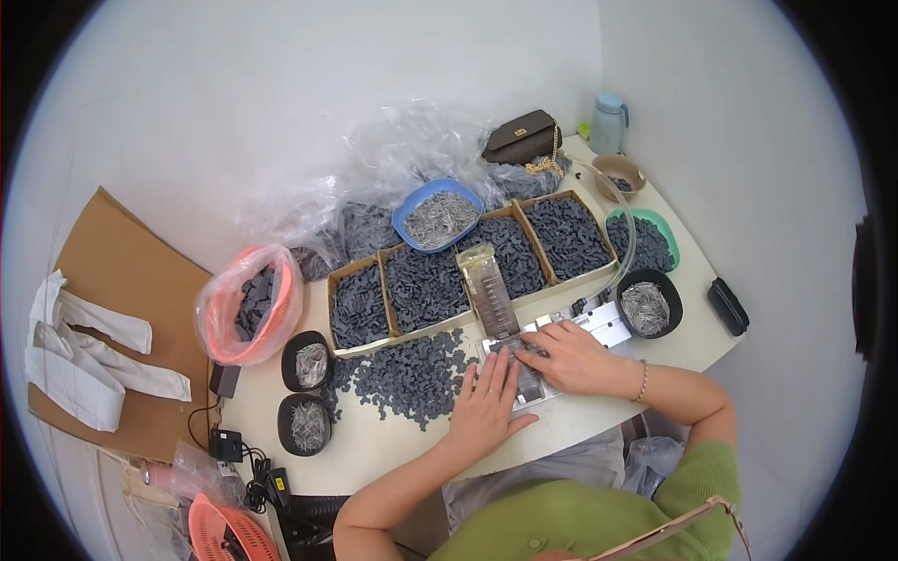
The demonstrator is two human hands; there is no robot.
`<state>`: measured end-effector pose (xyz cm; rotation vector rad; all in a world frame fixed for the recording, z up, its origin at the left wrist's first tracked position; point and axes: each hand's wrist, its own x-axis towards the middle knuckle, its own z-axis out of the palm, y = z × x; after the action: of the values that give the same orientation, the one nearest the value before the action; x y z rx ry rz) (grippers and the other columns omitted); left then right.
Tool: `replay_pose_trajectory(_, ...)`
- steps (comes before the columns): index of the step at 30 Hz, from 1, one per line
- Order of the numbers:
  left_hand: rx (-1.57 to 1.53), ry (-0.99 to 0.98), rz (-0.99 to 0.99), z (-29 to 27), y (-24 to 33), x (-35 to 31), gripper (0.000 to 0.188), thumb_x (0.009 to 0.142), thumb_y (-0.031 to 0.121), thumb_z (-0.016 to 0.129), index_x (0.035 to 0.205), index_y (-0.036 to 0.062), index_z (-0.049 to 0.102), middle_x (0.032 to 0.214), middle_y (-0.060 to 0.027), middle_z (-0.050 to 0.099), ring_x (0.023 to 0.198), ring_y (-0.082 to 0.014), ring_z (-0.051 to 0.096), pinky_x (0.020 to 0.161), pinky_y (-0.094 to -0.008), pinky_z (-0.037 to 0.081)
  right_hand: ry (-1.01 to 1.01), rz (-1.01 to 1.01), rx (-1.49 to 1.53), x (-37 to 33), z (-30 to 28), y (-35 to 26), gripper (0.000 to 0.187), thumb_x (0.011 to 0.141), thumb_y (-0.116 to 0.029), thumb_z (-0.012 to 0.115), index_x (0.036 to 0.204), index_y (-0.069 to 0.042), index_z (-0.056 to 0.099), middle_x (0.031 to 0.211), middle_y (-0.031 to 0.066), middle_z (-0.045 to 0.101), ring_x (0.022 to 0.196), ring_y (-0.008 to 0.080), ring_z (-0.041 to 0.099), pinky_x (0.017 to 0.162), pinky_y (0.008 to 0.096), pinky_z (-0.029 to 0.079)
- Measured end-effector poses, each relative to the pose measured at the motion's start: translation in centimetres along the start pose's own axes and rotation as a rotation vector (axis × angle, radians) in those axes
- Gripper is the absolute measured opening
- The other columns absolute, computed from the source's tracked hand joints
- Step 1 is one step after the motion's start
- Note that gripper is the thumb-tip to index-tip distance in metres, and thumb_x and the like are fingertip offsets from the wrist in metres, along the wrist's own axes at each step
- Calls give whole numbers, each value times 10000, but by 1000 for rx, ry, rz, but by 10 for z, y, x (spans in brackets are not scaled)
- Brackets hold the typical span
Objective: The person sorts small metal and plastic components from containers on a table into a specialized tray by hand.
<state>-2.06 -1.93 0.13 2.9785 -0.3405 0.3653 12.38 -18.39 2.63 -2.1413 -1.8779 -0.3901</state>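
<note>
My left hand (483, 411) lies with its fingers stretched out, the fingertips at the left side of a metal fixture (529, 387). Just across from it, my right hand (572, 359) rests on the same fixture, its fingers extended and apart, the tips close to those of the left. Any small part under the fingertips is hidden. A clear slotted holder (488, 292) rises from the fixture toward the far side. Left of my left hand spreads a loose pile of small dark grey plastic parts (412, 379).
Behind the fixture, a divided cardboard tray (391, 297) holds more grey parts. Metal pins fill a blue basin (398, 224) and several black bowls, including one at right (675, 323). A clear hose (632, 229) arches to the fixture. A black case (727, 307) lies near the right edge.
</note>
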Motion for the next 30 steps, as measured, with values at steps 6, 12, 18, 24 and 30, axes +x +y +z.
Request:
replay_pose_trajectory(6,-67,-31,16,-12,-4,-5,782,798,506,646,1337,-22,440,1438,-227,340,1334,-370,330,1071,-526,254,27,32,69,-6,2,-2,351,776,-140,578,1107,-43,642,1127,108,588,999,245,546,839,367,431)
replay_pose_trajectory(12,-174,34,-80,-2,-14,3,710,824,431,649,1321,-37,452,1413,-258,344,1322,-395,331,1066,-530,251,57,22,23,0,6,0,361,754,-133,579,1096,-35,639,1142,106,588,1018,242,545,839,356,427)
replay_pose_trajectory(18,-177,47,-43,2,-15,7,702,824,429,650,1308,-44,463,1408,-270,341,1311,-402,338,1058,-527,262,43,-5,-7,-8,8,-10,359,746,-144,585,1077,-17,643,1161,109,585,1022,232,543,841,347,417)
replay_pose_trajectory(24,-194,55,-72,0,-13,8,703,813,408,667,1317,-35,455,1418,-255,338,1314,-400,335,1058,-528,263,53,0,79,-7,4,-6,330,738,-150,591,1045,-52,665,1148,100,587,1005,228,550,829,339,416)
replay_pose_trajectory(30,-241,10,-23,-5,-16,-1,689,797,344,697,1331,-11,445,1439,-242,319,1322,-401,325,1057,-534,269,24,-43,90,-14,0,-5,301,743,-151,589,1025,-101,680,1141,86,582,1008,221,549,821,349,418)
